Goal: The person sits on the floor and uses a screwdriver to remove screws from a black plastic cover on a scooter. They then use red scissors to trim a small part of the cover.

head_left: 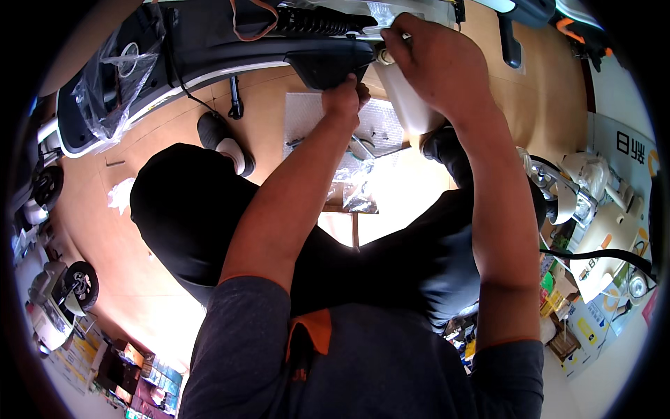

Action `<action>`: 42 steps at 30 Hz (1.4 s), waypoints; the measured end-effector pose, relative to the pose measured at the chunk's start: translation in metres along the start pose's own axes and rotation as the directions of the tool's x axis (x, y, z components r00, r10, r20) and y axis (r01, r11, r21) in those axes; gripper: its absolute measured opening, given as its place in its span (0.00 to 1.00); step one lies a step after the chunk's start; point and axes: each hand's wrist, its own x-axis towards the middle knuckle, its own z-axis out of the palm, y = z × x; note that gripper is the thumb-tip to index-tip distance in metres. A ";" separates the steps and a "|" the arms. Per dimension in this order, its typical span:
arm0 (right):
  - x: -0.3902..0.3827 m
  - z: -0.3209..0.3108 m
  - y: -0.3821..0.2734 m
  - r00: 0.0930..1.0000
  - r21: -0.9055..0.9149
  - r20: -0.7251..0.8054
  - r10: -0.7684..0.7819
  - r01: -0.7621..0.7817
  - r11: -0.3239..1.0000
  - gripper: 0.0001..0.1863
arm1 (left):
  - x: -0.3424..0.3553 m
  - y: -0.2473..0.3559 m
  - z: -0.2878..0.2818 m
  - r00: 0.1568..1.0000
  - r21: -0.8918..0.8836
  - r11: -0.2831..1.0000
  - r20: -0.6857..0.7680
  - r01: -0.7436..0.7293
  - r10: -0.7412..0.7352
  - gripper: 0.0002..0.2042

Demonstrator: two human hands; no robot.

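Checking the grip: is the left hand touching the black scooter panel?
Touching. The head view shows the left hand closed against the lower edge of the black scooter panel, no gap between them.

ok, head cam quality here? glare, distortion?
Head view: strong fisheye bending with a black rim; sunlit floor between the knees nearly blown out; left hand and right hand sharp at the scooter panel; the person's own shirt dim.

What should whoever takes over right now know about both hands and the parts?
Left hand: closed on the lower edge of the black panel.
Right hand: pinching a small part beside the spring; what it is can't be told.
Loose hardware and plastic bags lie on the floor between the knees.
Done: can't tell. Left: part is not yet released.
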 end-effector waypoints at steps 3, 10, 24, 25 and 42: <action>-0.003 -0.009 -0.004 0.995 0.132 0.008 0.102 -0.102 0.986 0.15 | -0.002 0.002 0.003 0.999 -0.004 1.000 -0.037 0.031 -0.031 0.05; 0.000 -0.001 0.000 0.989 0.065 0.134 0.069 -0.078 0.995 0.18 | 0.001 0.001 0.000 0.999 -0.012 1.000 -0.015 0.028 -0.029 0.05; -0.014 -0.004 0.006 0.963 0.039 -0.177 -0.201 0.211 0.977 0.20 | -0.008 0.002 0.003 1.000 -0.009 1.000 -0.005 0.008 -0.008 0.05; -0.012 0.000 0.009 0.977 -0.027 -0.148 -0.156 0.154 0.988 0.21 | -0.007 0.000 0.002 1.000 -0.004 1.000 0.000 0.009 -0.009 0.05; -0.007 -0.003 0.000 0.979 -0.139 -0.164 -0.118 0.095 0.986 0.16 | 0.000 -0.001 0.004 0.998 -0.009 0.999 -0.042 0.045 -0.046 0.06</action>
